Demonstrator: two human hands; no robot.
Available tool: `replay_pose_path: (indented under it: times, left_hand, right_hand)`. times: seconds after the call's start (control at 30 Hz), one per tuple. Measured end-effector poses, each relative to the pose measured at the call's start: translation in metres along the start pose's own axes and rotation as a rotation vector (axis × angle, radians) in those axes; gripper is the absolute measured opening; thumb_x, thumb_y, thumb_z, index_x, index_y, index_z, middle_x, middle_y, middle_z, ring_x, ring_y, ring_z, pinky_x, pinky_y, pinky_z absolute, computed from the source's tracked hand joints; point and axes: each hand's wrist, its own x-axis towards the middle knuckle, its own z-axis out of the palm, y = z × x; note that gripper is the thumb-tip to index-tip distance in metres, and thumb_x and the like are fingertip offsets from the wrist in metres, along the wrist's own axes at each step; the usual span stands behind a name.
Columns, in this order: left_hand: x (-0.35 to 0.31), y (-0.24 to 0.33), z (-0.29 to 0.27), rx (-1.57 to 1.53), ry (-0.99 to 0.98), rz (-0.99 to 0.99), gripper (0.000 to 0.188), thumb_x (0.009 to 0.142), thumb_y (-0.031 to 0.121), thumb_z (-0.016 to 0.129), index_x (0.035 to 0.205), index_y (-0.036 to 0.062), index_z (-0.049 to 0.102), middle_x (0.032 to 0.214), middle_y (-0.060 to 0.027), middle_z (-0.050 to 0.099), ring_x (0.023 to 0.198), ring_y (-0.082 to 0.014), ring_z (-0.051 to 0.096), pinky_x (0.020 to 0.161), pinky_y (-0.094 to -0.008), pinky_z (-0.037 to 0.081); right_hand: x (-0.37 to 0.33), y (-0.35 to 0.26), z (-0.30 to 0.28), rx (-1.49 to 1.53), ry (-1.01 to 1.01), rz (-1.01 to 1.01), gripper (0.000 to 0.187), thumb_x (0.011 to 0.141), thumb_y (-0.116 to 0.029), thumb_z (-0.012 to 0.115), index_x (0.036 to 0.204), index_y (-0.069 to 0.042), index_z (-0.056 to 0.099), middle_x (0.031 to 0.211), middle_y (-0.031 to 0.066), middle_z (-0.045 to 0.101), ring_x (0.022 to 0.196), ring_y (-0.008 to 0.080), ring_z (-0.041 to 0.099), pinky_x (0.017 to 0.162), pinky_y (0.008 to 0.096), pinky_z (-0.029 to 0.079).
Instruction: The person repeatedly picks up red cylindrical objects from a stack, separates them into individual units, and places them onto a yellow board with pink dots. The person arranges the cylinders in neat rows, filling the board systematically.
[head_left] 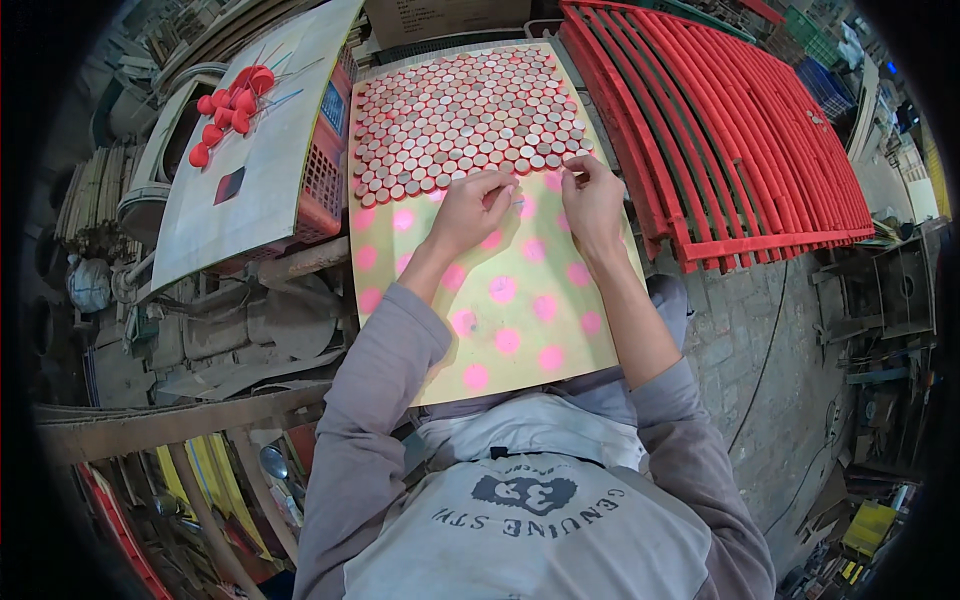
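A pale yellow board [500,330] with pink spots lies in front of me. Many small round discs [460,120], with pale tops and red sides, stand packed in rows over its far part. My left hand [476,210] is closed in a pinch just below the front row; what its fingertips hold, if anything, is too small to make out. Beside the right end of that row, my right hand [594,205] also has thumb and forefinger pinched together. Its fingers hide whatever may be between them.
Left of the board, a white sheet [240,160] carries several red rounded pieces [235,105] with thin sticks, above a red plastic crate [322,180]. To the right lies a rack of red slats [730,140]. A cardboard box [450,18] stands behind.
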Motion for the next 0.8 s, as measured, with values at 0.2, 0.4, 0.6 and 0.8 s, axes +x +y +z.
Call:
replay_pose_path:
  times: [0.2, 0.4, 0.6, 0.8]
  left_hand:
    - [0.002, 0.0, 0.007, -0.006, -0.015, 0.05, 0.021, 0.093, 0.005, 0.06, 0.11, -0.0024, 0.069, 0.109, -0.0144, 0.072, 0.094, -0.0199, 0.071, 0.081, -0.0298, 0.057]
    - [0.003, -0.002, 0.012, 0.036, -0.038, 0.072, 0.024, 0.092, 0.004, 0.06, 0.114, -0.0032, 0.068, 0.115, -0.0184, 0.07, 0.102, -0.0253, 0.071, 0.089, -0.0329, 0.057]
    - [0.002, 0.011, 0.014, 0.023, -0.084, 0.092, 0.023, 0.092, 0.005, 0.06, 0.112, -0.0037, 0.068, 0.115, -0.0185, 0.07, 0.1, -0.026, 0.071, 0.085, -0.0335, 0.058]
    - [0.01, 0.012, 0.025, 0.119, -0.064, 0.197, 0.023, 0.093, 0.008, 0.061, 0.113, -0.0025, 0.067, 0.115, -0.0165, 0.07, 0.098, -0.0274, 0.07, 0.08, -0.0333, 0.059]
  right_hand:
    - [0.008, 0.019, -0.003, -0.034, 0.113, -0.033, 0.015, 0.083, -0.004, 0.066, 0.095, 0.004, 0.07, 0.081, 0.021, 0.071, 0.073, 0.0301, 0.072, 0.069, 0.0382, 0.056]
    - [0.006, 0.012, -0.002, -0.016, 0.083, -0.017, 0.015, 0.083, -0.005, 0.065, 0.094, 0.004, 0.071, 0.079, 0.0208, 0.071, 0.073, 0.0295, 0.073, 0.07, 0.0367, 0.056]
    - [0.008, 0.012, -0.006, 0.032, 0.079, 0.007, 0.015, 0.084, -0.005, 0.066, 0.095, 0.005, 0.07, 0.08, 0.019, 0.072, 0.072, 0.0255, 0.073, 0.07, 0.0343, 0.056]
    - [0.011, 0.018, -0.005, 0.117, 0.098, 0.015, 0.014, 0.084, -0.003, 0.065, 0.094, 0.006, 0.07, 0.08, 0.0187, 0.072, 0.074, 0.0263, 0.073, 0.071, 0.0353, 0.056]
